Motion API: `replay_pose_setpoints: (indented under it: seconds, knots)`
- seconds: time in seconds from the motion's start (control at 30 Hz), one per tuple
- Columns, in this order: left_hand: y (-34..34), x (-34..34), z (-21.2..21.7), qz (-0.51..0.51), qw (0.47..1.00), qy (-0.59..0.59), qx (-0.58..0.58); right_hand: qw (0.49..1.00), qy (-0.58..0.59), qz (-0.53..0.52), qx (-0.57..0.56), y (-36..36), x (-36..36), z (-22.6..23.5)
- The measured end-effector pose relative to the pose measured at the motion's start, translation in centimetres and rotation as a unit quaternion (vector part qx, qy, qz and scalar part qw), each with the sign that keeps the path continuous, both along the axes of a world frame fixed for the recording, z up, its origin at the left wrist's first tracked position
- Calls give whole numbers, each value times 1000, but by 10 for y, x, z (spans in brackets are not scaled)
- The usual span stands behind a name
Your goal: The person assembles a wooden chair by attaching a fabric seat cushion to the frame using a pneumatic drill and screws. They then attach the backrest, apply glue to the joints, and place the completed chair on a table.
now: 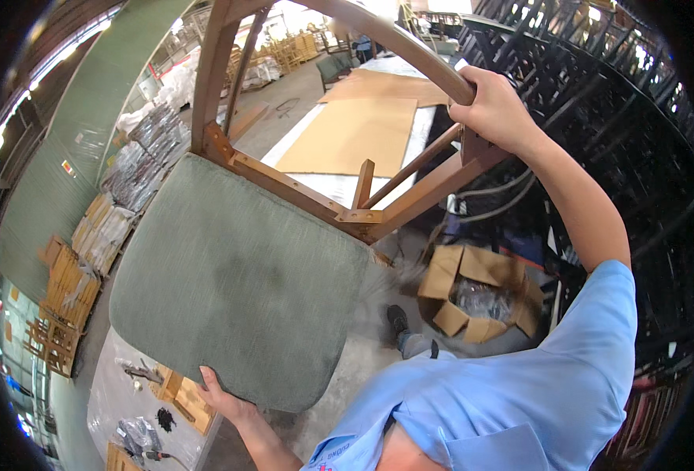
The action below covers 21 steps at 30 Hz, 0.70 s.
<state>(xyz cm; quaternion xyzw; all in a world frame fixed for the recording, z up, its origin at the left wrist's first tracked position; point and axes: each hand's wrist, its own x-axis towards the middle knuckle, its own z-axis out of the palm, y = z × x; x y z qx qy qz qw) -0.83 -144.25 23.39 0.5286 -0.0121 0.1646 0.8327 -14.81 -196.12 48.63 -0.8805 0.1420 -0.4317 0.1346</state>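
Observation:
A chair (245, 275) is held up in front of me, tilted, its grey-green upholstered panel facing me. Its brown wooden frame (284, 182) rises beyond the panel, with corner blocks and screw holes showing. My right hand (494, 110) is wrapped round a wooden bar of the frame at the upper right. At the panel's lower edge is my left hand (225, 402), its thumb lying on the fabric and its other fingers hidden behind the panel. A faint darker patch shows in the middle of the fabric.
An open cardboard box (484, 294) with clear plastic inside stands on the floor to the right. Lower left, a covered worktable (107, 396) holds wooden pieces, small black parts and a corded tool. Flat cardboard sheets (355, 133) lie beyond the chair. Stacked dark metal frames (622, 141) fill the right.

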Motion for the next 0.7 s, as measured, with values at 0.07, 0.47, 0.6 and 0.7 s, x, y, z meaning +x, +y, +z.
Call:
replay_pose_setpoints:
  seconds: [0.07,0.47,0.6,0.7]
  knots:
    - [-33,38,-7,-12,1000,-12,2,1000,23,0,8,-38,42,-5]
    - [-259,286,47,25,994,24,105,987,87,7,133,-317,320,-41]
    - [-300,332,107,12,984,67,162,984,117,-4,136,-372,379,-28]
    - [-319,365,148,17,976,23,216,967,161,0,198,-411,426,-12]
